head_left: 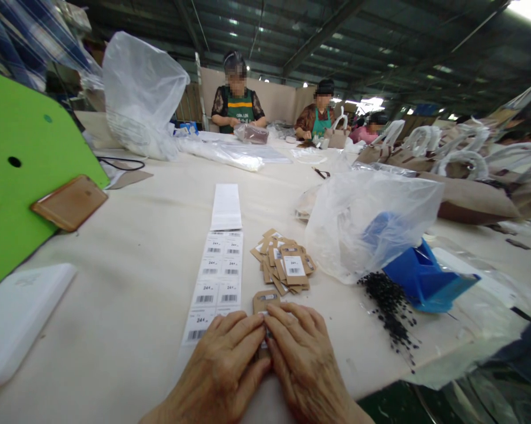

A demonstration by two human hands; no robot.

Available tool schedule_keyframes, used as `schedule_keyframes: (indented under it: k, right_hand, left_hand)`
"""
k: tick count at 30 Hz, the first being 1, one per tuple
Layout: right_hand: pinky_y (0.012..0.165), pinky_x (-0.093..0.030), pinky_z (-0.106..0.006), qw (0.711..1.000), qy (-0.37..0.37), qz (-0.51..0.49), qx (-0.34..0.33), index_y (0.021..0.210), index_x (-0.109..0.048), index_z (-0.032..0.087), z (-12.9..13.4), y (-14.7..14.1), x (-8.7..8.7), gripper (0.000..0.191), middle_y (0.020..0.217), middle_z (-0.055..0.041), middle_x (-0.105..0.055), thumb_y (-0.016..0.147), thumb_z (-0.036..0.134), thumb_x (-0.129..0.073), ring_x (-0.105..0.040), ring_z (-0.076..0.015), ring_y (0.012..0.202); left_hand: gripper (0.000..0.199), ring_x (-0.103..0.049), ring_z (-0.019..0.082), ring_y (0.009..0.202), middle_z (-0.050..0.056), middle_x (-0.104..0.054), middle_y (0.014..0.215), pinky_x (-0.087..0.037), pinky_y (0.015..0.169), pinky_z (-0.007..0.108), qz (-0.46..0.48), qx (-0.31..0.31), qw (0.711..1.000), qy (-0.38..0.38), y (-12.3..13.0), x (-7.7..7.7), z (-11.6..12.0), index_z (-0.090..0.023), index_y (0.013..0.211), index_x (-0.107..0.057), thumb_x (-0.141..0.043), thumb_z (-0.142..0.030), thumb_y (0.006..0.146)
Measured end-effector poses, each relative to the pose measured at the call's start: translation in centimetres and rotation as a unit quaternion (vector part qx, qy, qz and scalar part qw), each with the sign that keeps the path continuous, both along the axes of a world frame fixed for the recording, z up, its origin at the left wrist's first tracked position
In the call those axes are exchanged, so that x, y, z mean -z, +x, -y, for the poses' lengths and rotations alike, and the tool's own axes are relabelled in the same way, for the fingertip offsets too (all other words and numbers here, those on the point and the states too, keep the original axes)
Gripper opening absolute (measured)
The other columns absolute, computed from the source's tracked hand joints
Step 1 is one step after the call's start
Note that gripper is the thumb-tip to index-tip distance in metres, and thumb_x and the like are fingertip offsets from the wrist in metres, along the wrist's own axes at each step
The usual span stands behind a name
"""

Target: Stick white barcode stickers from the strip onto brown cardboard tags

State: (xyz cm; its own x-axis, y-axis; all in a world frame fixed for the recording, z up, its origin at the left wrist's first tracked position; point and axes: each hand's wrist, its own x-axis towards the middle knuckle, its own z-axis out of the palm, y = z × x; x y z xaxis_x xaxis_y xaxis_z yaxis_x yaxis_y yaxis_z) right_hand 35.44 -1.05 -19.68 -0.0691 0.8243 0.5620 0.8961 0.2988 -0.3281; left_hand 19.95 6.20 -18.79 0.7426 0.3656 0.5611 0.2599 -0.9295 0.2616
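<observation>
My left hand [223, 365] and my right hand [303, 359] meet at the table's near edge over a brown cardboard hang tag [265, 299]. Fingers curve onto the tag from both sides, fingertips together, hiding most of it; its top sticks out beyond them. Left of the tag lies a strip of white barcode price stickers [215, 274], its lower end beside my left fingers. The strip's far part is a blank white folded stack [226, 206]. Just beyond my right hand is a loose pile of brown hang tags [283, 262]; the top one bears a white barcode sticker.
Right: a clear plastic bag [340, 229], a blue box [428, 280] and black tag strings [387, 306]. Left: a green panel [22, 165], a phone [73, 203] and a white device [25, 318]. Wrapped handbags [473, 188] line the far right. Two people work across the table.
</observation>
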Motion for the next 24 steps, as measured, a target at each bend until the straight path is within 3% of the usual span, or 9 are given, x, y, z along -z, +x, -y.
schedule_keyframes:
  k: [6,12,16,21,24]
  right_hand:
    - [0.085,-0.036,-0.037,0.996,0.058,-0.003,0.071,0.102,-0.062,0.015,0.3,0.3,0.4,0.021,0.106,-0.0065,-0.067,0.088,0.013,-0.047,-0.052,-0.0239,0.097]
    - [0.084,-0.04,-0.036,0.997,0.07,0.02,-0.028,0.097,-0.064,0.014,0.8,0.4,-0.3,0.022,0.099,-0.0058,-0.068,0.082,0.009,-0.05,-0.056,-0.0216,0.092]
    - [0.077,-0.042,-0.035,0.994,0.102,0.01,0.027,0.081,-0.063,0.015,1.1,0.5,-0.5,0.014,0.086,-0.0065,-0.068,0.08,0.007,-0.052,-0.058,-0.0202,0.082]
    - [0.073,-0.045,-0.032,0.993,0.111,0.008,-0.049,0.082,-0.063,0.014,1.2,0.3,-0.6,0.015,0.084,-0.0063,-0.068,0.077,0.005,-0.052,-0.058,-0.0185,0.08]
    - [0.07,-0.046,-0.029,0.994,0.091,-0.056,0.001,0.073,-0.058,0.015,1.2,0.6,-0.1,0.016,0.076,-0.0058,-0.063,0.082,0.005,-0.049,-0.057,-0.0169,0.077]
  left_hand:
    - [0.02,-0.062,0.026,0.094,0.01,-0.068,0.103,-0.055,0.077,0.045,0.003,-0.009,1.0,-0.025,0.0,0.1,0.1,-0.016,0.104,-0.059,-0.049,-0.02,0.087]
    - [0.018,-0.063,0.027,0.093,0.01,-0.068,0.103,-0.054,0.077,0.048,0.001,-0.022,0.999,-0.028,-0.2,0.6,0.1,-0.016,0.102,-0.059,-0.048,-0.02,0.088]
    - [0.019,-0.063,0.025,0.092,0.01,-0.069,0.101,-0.054,0.078,0.044,0.009,-0.02,1.0,-0.018,-0.1,0.6,0.0,-0.016,0.102,-0.059,-0.045,-0.024,0.092]
    - [0.025,-0.062,0.023,0.087,0.009,-0.068,0.099,-0.053,0.074,0.038,0.011,-0.022,1.0,0.018,0.0,0.2,0.0,-0.018,0.095,-0.062,-0.038,-0.026,0.095]
    - [0.029,-0.061,0.023,0.086,0.009,-0.067,0.097,-0.052,0.071,0.037,0.021,-0.022,0.999,0.041,0.1,0.5,0.1,-0.017,0.09,-0.063,-0.036,-0.026,0.096]
